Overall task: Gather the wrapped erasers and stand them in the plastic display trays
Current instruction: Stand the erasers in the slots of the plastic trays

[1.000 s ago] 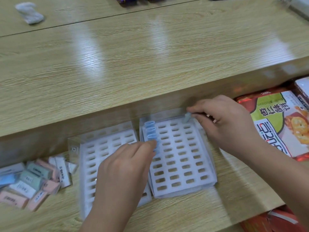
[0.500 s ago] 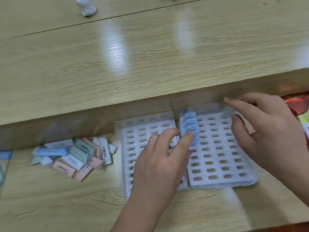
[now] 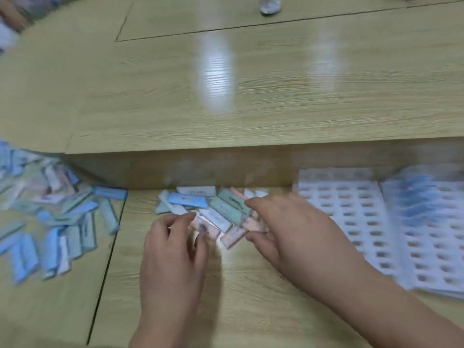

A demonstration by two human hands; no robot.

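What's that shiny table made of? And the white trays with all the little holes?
The table looks like wood or wood-print laminate: it has pale grain lines and a glossy coat with bright light streaks reflecting on it. The white trays look like thin moulded plastic with neat rows of slots, though blur hides their finish.

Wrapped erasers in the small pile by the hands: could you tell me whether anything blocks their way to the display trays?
Nothing visible does: the small pile lies beside the nearer tray, though the right hand covers the stretch between them.
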